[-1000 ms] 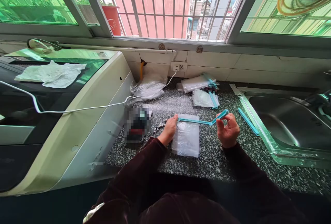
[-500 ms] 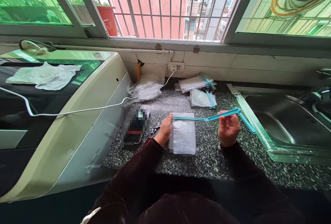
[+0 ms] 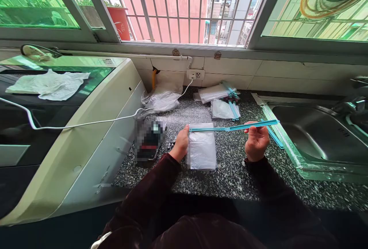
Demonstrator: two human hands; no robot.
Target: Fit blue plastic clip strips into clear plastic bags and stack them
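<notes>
A long light-blue hinged bag clip [image 3: 239, 127] is stretched between my two hands, unfolded almost into a straight line. Its left half runs across the upper part of a clear plastic bag [image 3: 202, 151] that hangs or lies below it over the counter. My left hand [image 3: 180, 144] pinches the clip's left end at the bag's top left corner. The fingers of my right hand [image 3: 257, 141] are closed around the clip's right half, whose tip sticks out beyond them. Another blue clip [image 3: 276, 138] lies behind my right hand, beside the sink.
Several bags with blue clips [image 3: 225, 109] lie at the back of the speckled counter [image 3: 230, 180]. A crumpled clear bag [image 3: 162, 101] and a blurred dark object [image 3: 149, 141] are to the left, near a large white appliance [image 3: 106, 126]. The sink [image 3: 322, 141] is right.
The clip's right half has swung down and outward, so the clip is straighter. My right hand has moved slightly right; my left hand and the bag shifted slightly left.
</notes>
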